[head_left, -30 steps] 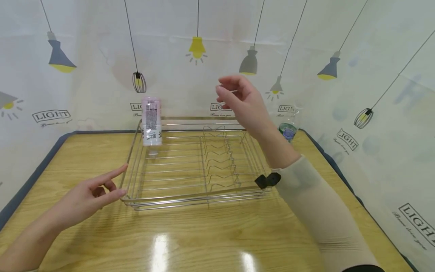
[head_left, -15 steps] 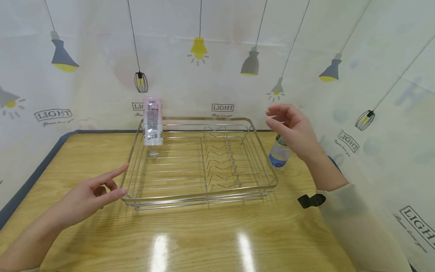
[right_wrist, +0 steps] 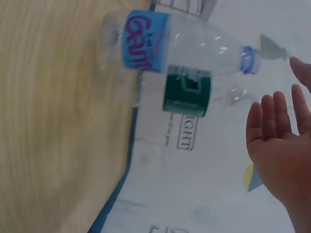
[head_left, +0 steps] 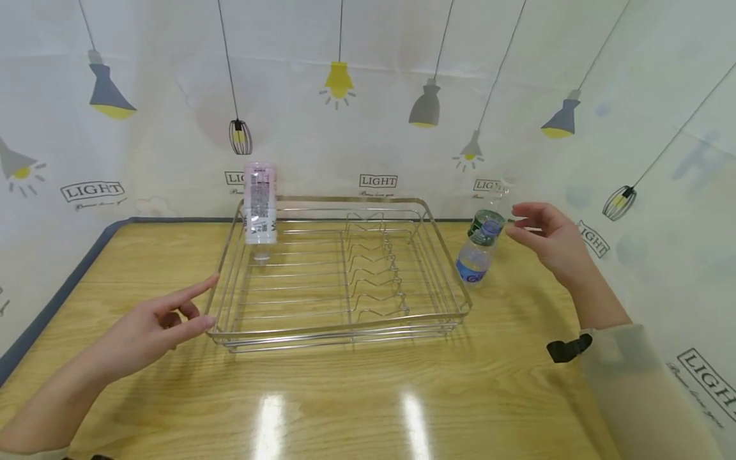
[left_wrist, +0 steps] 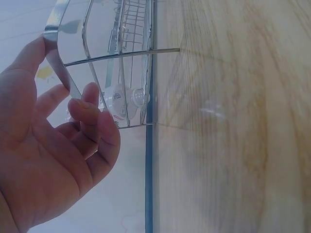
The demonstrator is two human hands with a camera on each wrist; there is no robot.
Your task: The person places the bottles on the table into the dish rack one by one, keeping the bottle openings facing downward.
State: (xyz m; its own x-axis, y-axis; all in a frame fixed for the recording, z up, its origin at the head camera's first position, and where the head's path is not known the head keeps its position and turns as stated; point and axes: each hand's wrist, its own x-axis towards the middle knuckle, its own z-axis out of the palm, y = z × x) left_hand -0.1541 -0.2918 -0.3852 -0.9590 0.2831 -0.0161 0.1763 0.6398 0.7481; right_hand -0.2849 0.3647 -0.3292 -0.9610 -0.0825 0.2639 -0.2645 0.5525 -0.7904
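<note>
A metal wire dish rack point(head_left: 345, 332) stands on the table. Inside its back left part, a pink and white bottle point(head_left: 260, 204) is upside down, neck lowermost. My left hand point(head_left: 138, 338) touches the rack's left rim with index fingertip and thumb tip spread apart; its other fingers curl loosely, as the left wrist view shows. Right of the rack are two clear plastic bottles, upright: a blue-capped one with a blue label point(head_left: 473, 271), and behind it a green-labelled bottle point(head_left: 485, 217). My right hand point(head_left: 552, 243), holding nothing, is just right of the blue cap, fingers and thumb parted.
The wooden table point(head_left: 322, 396) runs back to a dark blue edge point(head_left: 155, 220). A pale cloth printed with hanging lamps point(head_left: 322, 128) encloses its back and sides. Low wire dividers point(head_left: 374, 281) rise within the rack's right half.
My right hand has moved right and downward, from above the rack's back right part to beside the bottles, uncovering them. My left hand and the rack stay put.
</note>
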